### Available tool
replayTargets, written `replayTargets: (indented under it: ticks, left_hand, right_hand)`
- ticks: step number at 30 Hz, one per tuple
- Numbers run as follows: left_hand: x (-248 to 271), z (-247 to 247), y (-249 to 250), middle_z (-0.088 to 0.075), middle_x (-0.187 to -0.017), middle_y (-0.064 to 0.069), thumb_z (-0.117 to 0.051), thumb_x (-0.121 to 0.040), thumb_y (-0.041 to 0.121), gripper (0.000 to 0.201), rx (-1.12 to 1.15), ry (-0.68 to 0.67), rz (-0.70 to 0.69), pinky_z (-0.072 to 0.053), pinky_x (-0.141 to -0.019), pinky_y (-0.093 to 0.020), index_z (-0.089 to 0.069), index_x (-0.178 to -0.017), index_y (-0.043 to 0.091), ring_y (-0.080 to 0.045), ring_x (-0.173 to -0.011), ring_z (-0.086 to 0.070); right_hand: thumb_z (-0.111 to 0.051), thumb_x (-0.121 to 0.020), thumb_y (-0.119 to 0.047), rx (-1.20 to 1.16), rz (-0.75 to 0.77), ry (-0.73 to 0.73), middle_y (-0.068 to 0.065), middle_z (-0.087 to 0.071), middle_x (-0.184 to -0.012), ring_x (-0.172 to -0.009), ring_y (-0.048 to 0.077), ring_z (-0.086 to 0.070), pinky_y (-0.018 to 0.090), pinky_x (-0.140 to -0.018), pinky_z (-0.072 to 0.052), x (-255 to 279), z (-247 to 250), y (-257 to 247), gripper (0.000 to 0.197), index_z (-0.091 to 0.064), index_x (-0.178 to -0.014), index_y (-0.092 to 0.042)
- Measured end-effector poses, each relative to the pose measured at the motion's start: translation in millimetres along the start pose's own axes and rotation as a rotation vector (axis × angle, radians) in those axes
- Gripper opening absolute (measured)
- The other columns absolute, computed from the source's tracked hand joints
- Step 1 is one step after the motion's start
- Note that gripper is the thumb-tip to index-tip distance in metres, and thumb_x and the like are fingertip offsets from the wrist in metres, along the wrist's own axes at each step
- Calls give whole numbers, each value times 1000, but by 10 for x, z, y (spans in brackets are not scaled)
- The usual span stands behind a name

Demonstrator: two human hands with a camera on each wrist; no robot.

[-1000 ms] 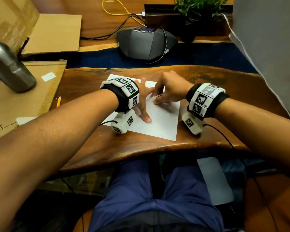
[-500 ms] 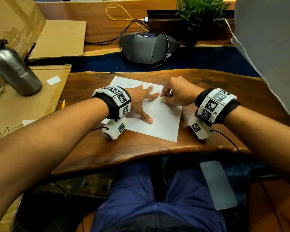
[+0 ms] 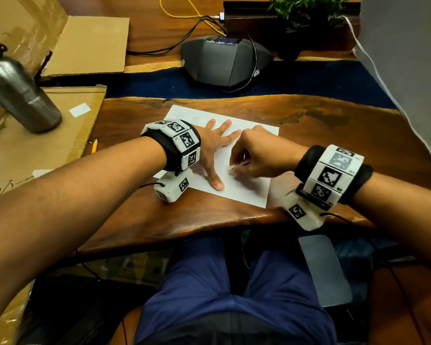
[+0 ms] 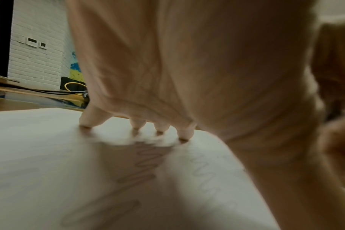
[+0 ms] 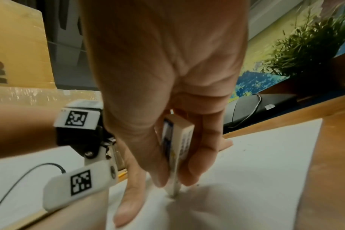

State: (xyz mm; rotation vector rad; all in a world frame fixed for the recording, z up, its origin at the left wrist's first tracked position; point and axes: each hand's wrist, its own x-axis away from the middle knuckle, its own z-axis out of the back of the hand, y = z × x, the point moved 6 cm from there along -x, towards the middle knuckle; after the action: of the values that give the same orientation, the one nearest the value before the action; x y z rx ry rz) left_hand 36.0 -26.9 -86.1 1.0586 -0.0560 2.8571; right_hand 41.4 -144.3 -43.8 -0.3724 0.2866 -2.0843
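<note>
A white sheet of paper (image 3: 246,192) lies on the wooden table (image 3: 334,135); faint pencil squiggles (image 4: 146,158) show on it in the left wrist view. My left hand (image 3: 215,148) lies flat on the sheet with fingers spread, its fingertips (image 4: 184,137) pressing the paper. My right hand (image 3: 256,155) pinches a white eraser (image 5: 179,140) in a printed sleeve between thumb and fingers. The eraser's lower end (image 3: 232,170) touches the paper just right of my left thumb.
A steel bottle (image 3: 18,93) stands on cardboard (image 3: 47,150) at the left, with a yellow pencil (image 3: 94,145) at the cardboard's edge. A grey conference phone (image 3: 224,63) with cables and a potted plant (image 3: 304,11) sit behind. A grey panel (image 3: 408,58) stands on the right.
My right hand has moved toward me down the sheet with the eraser, from beside the left fingertips to beside the left thumb. The left hand stays flat on the paper.
</note>
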Motion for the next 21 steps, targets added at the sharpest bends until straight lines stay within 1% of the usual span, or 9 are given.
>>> replayTargets:
  ticks: [2,6,8,10,11,13,16,18,21]
  left_hand:
    - [-4,-9,-1,40,-155,9,-74,-28,79,160,-9,-12,8,-4,-116,-68,23,-150,43,-30,-145,30]
    - [-23,-7,-2,39,-155,8,-74,-23,82,164,-43,-5,17,-7,-115,-70,25,-148,45,-32,-146,29]
    - [-28,-4,5,40,-155,8,-75,-21,82,166,-41,-4,17,-6,-115,-70,25,-148,45,-33,-145,29]
    - [-32,-11,18,41,-154,7,-76,-19,80,169,-25,-10,16,-5,-116,-68,27,-148,44,-34,-145,30]
    - [-33,-8,29,42,-154,7,-77,-19,79,169,-27,-11,14,-6,-116,-68,27,-147,44,-34,-145,30]
    - [-22,2,31,41,-155,5,-81,-26,77,164,-35,-10,10,-5,-115,-69,23,-149,46,-35,-145,29]
    - [-2,15,33,39,-156,4,-85,-37,74,156,-40,5,12,-5,-115,-70,20,-149,48,-35,-146,27]
    - [0,12,36,39,-156,4,-86,-37,72,157,-37,7,10,-5,-115,-70,21,-149,46,-36,-146,27]
    - [2,3,51,40,-155,5,-86,-35,71,160,-19,7,11,-5,-115,-69,22,-150,44,-35,-146,28]
  right_hand:
    - [-77,-84,-29,-1,13,-18,-3,-76,-84,-73,10,-66,28,-73,-57,-14,9,-31,17,-80,-90,-13]
    - [-80,-82,-26,13,-80,142,1,-75,-82,-74,16,-68,35,-72,-60,-107,124,125,16,-80,-87,-12]
    - [-80,-80,-24,30,-35,115,-1,-73,-78,-70,14,-64,29,-66,-56,-70,52,12,14,-79,-84,-11]
    - [-80,-79,-24,5,43,0,-8,-66,-68,-61,3,-56,18,-58,-46,-1,-63,-164,12,-76,-77,-12]
    - [-80,-79,-25,-4,54,-38,-12,-63,-65,-59,0,-55,16,-56,-43,9,-82,-193,11,-76,-76,-15]
    - [-81,-79,-26,-7,6,-1,-11,-66,-66,-59,2,-58,20,-59,-49,-63,-12,-94,11,-78,-77,-16]
    - [-82,-78,-23,20,-69,122,-1,-73,-77,-67,13,-64,32,-67,-58,-125,85,35,10,-79,-81,-13]
    - [-80,-78,-19,49,-25,102,-2,-71,-76,-69,15,-62,31,-65,-56,-83,12,-83,8,-78,-80,-12]
    - [-82,-77,-23,32,16,-15,-7,-68,-71,-67,11,-62,26,-64,-53,-21,-64,-193,9,-77,-78,-15]
